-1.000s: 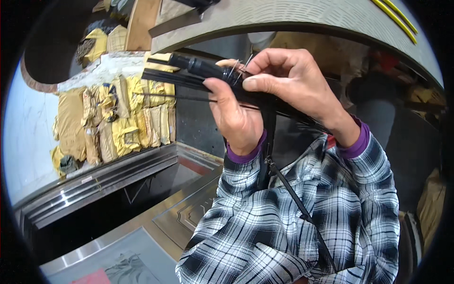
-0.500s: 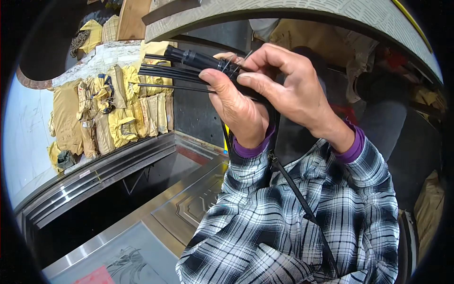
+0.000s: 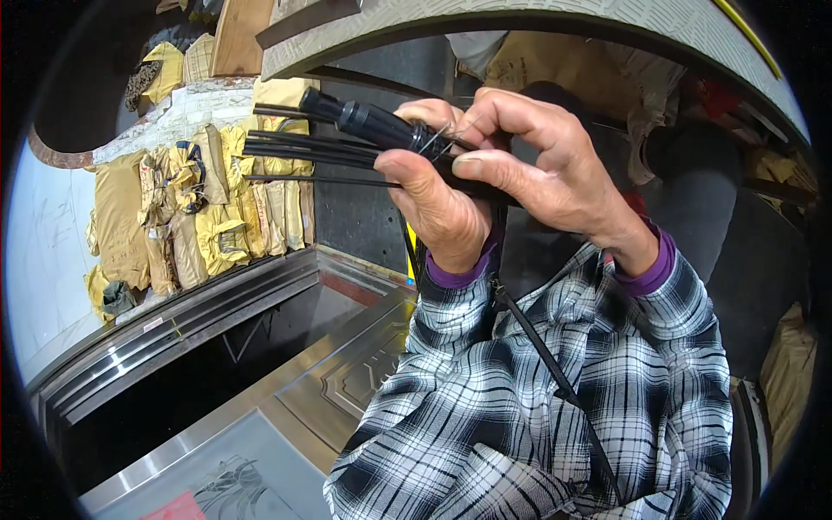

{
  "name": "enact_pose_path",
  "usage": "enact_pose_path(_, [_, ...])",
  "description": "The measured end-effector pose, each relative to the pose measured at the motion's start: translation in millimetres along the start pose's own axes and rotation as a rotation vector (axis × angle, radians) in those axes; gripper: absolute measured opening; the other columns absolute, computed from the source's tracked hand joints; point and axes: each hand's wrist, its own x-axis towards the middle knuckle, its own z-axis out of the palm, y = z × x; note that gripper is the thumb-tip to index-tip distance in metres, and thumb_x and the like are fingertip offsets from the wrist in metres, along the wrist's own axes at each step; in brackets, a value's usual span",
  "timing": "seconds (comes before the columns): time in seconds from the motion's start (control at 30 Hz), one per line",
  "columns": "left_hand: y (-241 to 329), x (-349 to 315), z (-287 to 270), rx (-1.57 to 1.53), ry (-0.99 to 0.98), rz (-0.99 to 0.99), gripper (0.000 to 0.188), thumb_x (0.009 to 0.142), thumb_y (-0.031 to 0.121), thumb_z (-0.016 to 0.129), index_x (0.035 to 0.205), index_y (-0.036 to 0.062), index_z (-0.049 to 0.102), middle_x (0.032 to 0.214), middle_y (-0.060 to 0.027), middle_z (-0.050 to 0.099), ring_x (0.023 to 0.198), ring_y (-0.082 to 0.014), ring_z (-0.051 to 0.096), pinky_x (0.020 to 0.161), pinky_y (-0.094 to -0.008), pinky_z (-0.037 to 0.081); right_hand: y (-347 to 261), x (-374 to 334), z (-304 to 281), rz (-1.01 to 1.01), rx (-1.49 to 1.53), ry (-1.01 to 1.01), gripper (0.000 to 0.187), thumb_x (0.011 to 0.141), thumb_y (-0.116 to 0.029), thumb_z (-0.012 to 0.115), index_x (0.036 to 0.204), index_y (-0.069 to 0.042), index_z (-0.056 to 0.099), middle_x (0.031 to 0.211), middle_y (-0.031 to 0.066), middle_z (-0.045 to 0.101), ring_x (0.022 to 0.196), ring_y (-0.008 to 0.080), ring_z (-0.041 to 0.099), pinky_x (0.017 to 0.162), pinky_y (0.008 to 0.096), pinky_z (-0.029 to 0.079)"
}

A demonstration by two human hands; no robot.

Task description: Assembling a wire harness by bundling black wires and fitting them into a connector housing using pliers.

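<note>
What looks like a black umbrella frame lies across my hands, a thick black shaft (image 3: pixel 373 121) with several thin black ribs (image 3: pixel 321 154) beside it, their ends pointing left. My left hand (image 3: pixel 442 212) is wrapped around the bundle from below, its thumb pressed against the ribs. Thin dark wires (image 3: pixel 440 137) stick out where the ribs meet the shaft. At those wires my right hand (image 3: pixel 546 165) is closed in a pinch, thumb against fingers. The fingertips partly hide the joint, and the bundle's right part is covered by my right hand.
Several yellow and brown wrapped packets (image 3: pixel 208 199) stand at the left. Below them is a dark opening with a metal frame (image 3: pixel 182 325), and a silver panelled door (image 3: pixel 347 381) near me. A curved pale textured edge (image 3: pixel 520 10) crosses the top. A brown bag (image 3: pixel 789 368) sits at the right.
The shaft and ribs have tilted and shifted slightly, with the rib ends a little farther left. My right hand has moved slightly right and down, still pinched at the wires.
</note>
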Motion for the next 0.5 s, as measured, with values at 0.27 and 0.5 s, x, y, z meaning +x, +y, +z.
enact_pose_path(0.27, [3, -7, 2, 0.006, 0.002, -0.014, 0.054, 0.088, 0.056, 0.036, 0.098, 0.0044, 0.044, 0.089, -0.0044, 0.042, 0.081, -0.0125, 0.045, 0.077, -0.0276, 0.042, -6, -5, 1, -0.087, -0.108, 0.061, 0.017, 0.070, -0.005, 0.070, 0.074, 0.001, 0.055, 0.065, 0.0035, 0.050, 0.059, 0.0110, 0.048, 0.054, 0.0242, 0.038])
enact_pose_path(0.5, [11, -9, 2, -0.088, 0.007, -0.017, 0.050, 0.092, 0.051, 0.033, 0.101, 0.0026, 0.044, 0.090, -0.0046, 0.041, 0.085, -0.0133, 0.044, 0.082, -0.0279, 0.038, -13, -5, 5, -0.024, -0.136, 0.077, 0.015, 0.069, -0.006, 0.071, 0.076, 0.002, 0.059, 0.067, 0.0046, 0.057, 0.061, 0.0099, 0.054, 0.054, 0.0224, 0.041])
